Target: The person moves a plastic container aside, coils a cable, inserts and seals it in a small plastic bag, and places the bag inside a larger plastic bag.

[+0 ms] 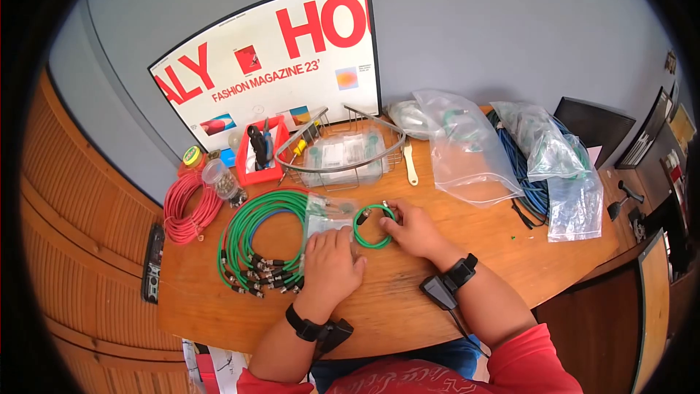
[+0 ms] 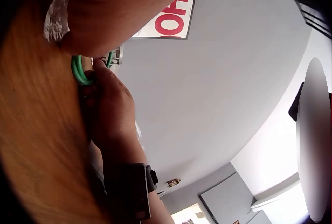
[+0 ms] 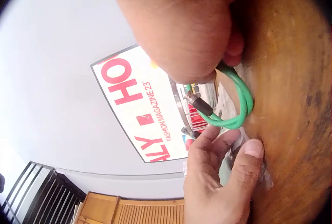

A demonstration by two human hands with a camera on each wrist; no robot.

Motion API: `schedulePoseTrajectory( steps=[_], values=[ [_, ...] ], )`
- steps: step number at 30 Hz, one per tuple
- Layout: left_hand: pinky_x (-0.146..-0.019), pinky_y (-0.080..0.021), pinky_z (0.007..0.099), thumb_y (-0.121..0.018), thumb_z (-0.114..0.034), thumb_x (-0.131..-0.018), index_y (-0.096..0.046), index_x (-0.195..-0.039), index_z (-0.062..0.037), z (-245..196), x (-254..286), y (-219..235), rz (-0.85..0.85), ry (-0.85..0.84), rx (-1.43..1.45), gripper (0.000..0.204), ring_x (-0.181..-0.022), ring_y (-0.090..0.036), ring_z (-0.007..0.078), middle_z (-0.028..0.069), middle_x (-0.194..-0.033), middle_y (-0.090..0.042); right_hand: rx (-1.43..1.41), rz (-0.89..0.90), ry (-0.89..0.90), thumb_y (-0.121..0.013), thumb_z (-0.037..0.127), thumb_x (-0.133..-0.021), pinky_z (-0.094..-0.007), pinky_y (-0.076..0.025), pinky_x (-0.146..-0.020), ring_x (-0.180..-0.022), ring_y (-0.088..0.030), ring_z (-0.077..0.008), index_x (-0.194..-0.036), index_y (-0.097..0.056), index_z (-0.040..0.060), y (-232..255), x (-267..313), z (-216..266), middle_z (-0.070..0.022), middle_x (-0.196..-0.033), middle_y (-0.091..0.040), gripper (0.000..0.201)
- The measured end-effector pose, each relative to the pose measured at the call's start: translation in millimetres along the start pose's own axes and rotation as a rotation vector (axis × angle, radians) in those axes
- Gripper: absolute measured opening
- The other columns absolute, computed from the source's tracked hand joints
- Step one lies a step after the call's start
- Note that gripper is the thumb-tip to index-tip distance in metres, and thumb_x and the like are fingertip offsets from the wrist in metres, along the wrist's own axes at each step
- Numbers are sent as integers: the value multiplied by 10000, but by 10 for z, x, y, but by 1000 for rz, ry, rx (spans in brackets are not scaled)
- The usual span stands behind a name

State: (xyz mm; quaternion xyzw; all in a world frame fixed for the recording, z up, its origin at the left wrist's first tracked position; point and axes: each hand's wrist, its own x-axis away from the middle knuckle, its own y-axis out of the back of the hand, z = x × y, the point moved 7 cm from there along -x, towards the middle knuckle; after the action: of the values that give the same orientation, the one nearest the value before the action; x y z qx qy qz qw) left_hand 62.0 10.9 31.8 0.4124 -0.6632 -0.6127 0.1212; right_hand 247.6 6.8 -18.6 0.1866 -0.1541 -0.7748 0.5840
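Note:
My right hand (image 1: 410, 230) pinches the side of a small coiled green cable (image 1: 356, 231), which has dark metal-tipped connectors (image 3: 199, 103) at its ends. To its left, my left hand (image 1: 332, 266) rests palm down on a clear plastic zip bag (image 1: 321, 211), thumb spread apart from the fingers. The right wrist view shows the left hand's fingers (image 3: 203, 154) just below the coil, with clear plastic between them and the thumb. Beside the left hand lies a large bundle of green cables (image 1: 237, 237) with many metal connectors gathered at its near side.
A wire basket (image 1: 339, 168) holding bagged items stands behind the hands, next to a red bin (image 1: 261, 168) of tools. Red cable coils (image 1: 191, 208) and a jar (image 1: 219, 177) are at left. Plastic bags (image 1: 474, 153) and blue cables (image 1: 519, 175) lie at right.

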Motion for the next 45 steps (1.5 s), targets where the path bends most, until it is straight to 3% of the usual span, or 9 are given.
schedulePoseTrajectory(
  steps=[5, 7, 10, 15, 28, 31, 33, 40, 45],
  values=[
    [-1052, -362, 483, -778, -225, -735, -563, -1219, -34, 67, -1, -57, -47, -10, 14, 563, -1036, -575, 306, 109, -972, -644, 50, -39, 81, -685, 234, -904, -355, -532, -663, -728, -673, -249, -1197, -608, -9, 24, -3, 9, -137, -852, -697, 389],
    [-1057, -357, 487, -775, -216, -737, -577, -1196, -37, 47, -5, -20, -57, 1, 33, 531, -1014, -577, 300, 101, -930, -644, -398, 112, -106, -669, 211, -930, -283, -484, -552, -608, -605, -135, -1195, -596, -14, -60, -32, -83, -48, -777, -656, 355],
    [-1063, -350, 486, -773, -209, -739, -635, -1098, -39, -18, 5, 42, -99, -32, -1, 420, -991, -582, 288, 95, -909, -645, -661, 14, -248, -649, 200, -951, -191, -410, -489, -571, -512, -54, -1199, -569, 9, 139, -68, -110, 13, -786, -611, 324],
    [-1040, -366, 468, -765, -179, -721, -703, -902, -38, 7, 3, -15, -65, -70, -90, 237, -959, -588, 275, 89, -892, -651, -775, -23, -262, -669, 201, -938, -196, -409, -478, -554, -510, -56, -1197, -555, -17, 203, -115, -221, 4, -780, -612, 357],
    [-897, -420, 421, -608, -105, -888, -657, -931, -77, 50, -24, 230, -339, -63, 139, 71, -933, -585, 290, 100, -962, -636, -674, 16, -253, -665, 190, -939, -194, -423, -486, -569, -517, -57, -1216, -543, -18, 157, -86, -155, 7, -786, -599, 367],
    [-738, -495, 338, -519, -156, -1017, -586, -1045, -34, 196, 15, 98, -379, -14, 576, 142, -860, -618, 172, 52, -933, -643, -665, 18, -254, -675, 197, -935, -205, -423, -487, -577, -522, -67, -1238, -523, -31, 152, -97, -176, -2, -777, -598, 409],
    [-604, -481, 241, -465, -218, -1056, -520, -1144, -34, 274, -20, -62, -360, 308, 1468, 210, -808, -588, 91, 24, -931, -633, -665, 17, -260, -674, 197, -936, -206, -424, -486, -578, -524, -67, -1240, -524, -32, 144, -99, -180, -1, -774, -596, 409],
    [-613, -465, 210, -525, -239, -1038, -454, -1206, -30, 577, -40, -328, -190, 389, 1410, 278, -722, -570, 74, 35, -922, -617, -632, 31, -235, -667, 201, -942, -205, -431, -493, -582, -527, -65, -1244, -527, -33, 134, -97, -154, 1, -778, -598, 408],
    [-616, -460, 208, -628, -96, -969, -473, -1249, -14, 467, -57, -258, -90, 308, 1341, 331, -718, -570, 79, 47, -903, -629, -603, 16, -250, -663, 204, -945, -208, -438, -504, -591, -531, -67, -1255, -518, -31, 141, -61, -113, -2, -788, -601, 415]
  ],
)
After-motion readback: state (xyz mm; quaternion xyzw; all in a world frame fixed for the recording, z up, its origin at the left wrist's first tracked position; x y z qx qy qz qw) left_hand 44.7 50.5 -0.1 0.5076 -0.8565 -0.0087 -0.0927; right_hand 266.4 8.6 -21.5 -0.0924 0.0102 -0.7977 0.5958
